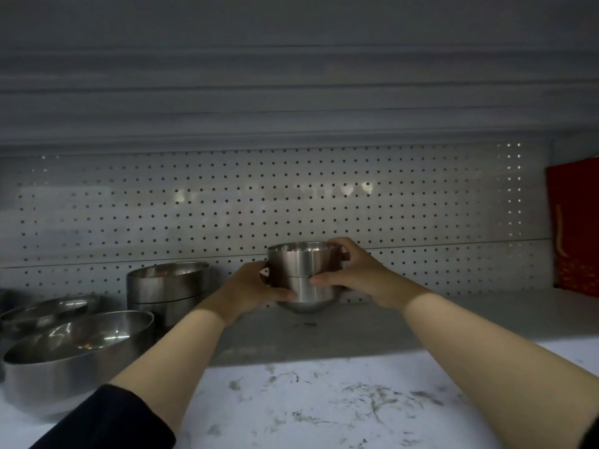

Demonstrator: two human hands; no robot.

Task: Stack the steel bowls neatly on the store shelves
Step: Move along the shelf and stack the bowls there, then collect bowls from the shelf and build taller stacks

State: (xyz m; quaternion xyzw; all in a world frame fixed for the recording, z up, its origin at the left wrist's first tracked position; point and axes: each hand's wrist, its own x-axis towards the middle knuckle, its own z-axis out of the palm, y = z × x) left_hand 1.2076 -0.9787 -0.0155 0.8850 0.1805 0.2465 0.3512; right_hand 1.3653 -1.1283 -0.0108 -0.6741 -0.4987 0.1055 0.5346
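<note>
Marbled floor nearest me; grey shelf above. Large bowl front left, stacked bowls behind. My left hand and right hand clasp two small nested bowls mid-shelf, before pegboard.

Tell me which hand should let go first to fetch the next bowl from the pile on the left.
Probably the left hand: it grips the small bowl stack on the side nearer the loose bowls, while the right hand can steady the stack.

Bowl stack left of held bowls
</note>
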